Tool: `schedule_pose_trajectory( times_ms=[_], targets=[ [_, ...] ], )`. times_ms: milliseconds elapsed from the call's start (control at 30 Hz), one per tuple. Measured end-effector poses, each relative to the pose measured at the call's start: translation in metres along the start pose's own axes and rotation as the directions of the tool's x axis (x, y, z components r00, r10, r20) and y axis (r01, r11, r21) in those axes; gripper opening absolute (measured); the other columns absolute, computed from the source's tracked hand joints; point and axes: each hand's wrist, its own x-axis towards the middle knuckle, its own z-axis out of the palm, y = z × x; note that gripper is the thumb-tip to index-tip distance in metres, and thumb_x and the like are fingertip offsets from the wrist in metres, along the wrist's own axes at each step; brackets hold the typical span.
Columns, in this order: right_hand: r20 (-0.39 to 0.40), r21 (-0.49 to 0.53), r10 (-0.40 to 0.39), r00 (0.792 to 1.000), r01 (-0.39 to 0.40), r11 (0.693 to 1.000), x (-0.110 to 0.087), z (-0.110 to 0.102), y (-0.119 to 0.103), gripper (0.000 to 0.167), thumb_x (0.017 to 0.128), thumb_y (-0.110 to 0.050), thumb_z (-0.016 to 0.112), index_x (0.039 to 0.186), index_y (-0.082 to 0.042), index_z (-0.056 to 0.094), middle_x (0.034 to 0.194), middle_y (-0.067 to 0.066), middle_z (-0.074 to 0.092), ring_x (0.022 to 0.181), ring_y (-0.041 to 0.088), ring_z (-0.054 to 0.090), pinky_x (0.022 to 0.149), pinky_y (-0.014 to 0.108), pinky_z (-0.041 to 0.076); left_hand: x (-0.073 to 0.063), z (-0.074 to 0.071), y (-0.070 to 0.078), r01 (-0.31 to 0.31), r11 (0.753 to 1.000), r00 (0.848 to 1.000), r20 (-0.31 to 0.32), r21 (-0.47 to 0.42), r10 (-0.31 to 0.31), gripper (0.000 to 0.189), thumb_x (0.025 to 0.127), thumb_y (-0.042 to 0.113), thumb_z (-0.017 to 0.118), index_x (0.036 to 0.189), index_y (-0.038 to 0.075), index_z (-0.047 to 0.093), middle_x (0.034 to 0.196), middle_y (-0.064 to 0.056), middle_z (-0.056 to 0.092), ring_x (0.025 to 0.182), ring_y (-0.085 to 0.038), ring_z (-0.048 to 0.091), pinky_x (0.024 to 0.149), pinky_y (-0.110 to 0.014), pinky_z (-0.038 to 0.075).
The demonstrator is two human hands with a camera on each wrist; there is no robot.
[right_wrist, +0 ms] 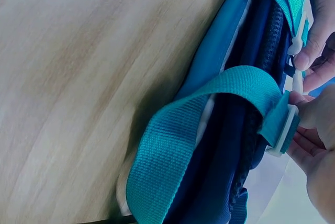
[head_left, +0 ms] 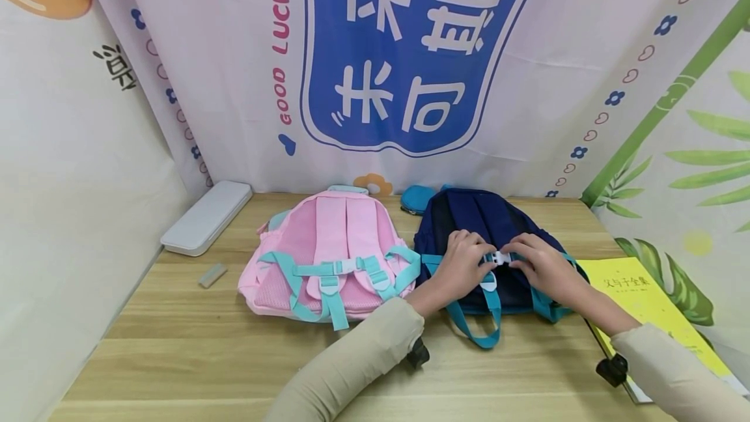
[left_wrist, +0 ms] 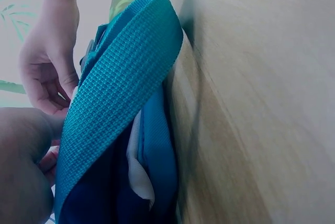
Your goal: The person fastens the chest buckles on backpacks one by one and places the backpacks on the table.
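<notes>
A navy backpack (head_left: 469, 210) lies back-panel up on the table, its teal straps (head_left: 491, 327) looping over the front. Both hands are at the white buckle (head_left: 499, 258) of its chest strap. From the left, my left hand (head_left: 463, 262) pinches one end of the buckle between thumb and fingers. My right hand (head_left: 541, 266) pinches the other end, so the fingertips face each other close together. In the right wrist view, a pale strap adjuster (right_wrist: 285, 132) and teal webbing (right_wrist: 209, 96) sit beside the right hand (right_wrist: 319, 140). Webbing (left_wrist: 120, 82) partly covers the fingers in the left wrist view.
To the left lies a pink backpack (head_left: 281, 262) with mint straps and a fastened buckle. A white case (head_left: 208, 217) and a small grey block (head_left: 212, 275) are farther left. A yellow book (head_left: 621, 285) lies under the right forearm; a round blue pouch (head_left: 417, 198) sits behind.
</notes>
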Motion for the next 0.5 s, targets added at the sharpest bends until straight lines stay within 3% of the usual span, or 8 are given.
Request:
schedule_pose_trajectory(
  times_ms=[500],
  targets=[
    [-0.003, 0.023, 0.023, 1.000, -0.023, 0.999, -0.0002, 0.0012, -0.0014, 0.041, 0.068, 0.017, 0.083, 0.101, -0.004, 0.073, 0.103, 0.007, 0.068, 0.092, 0.022, 0.064, 0.071, 0.038, 0.057, 0.0011, -0.0010, -0.0011, -0.019, 1.000, 1.000, 0.005, -0.006, 0.019, 0.025, 0.096, 0.029, 0.072, 0.119, 0.018, 0.076, 0.109, 0.003, 0.069, 0.099, -0.013, 0.056, 0.102, -0.032, 0.041]
  ],
)
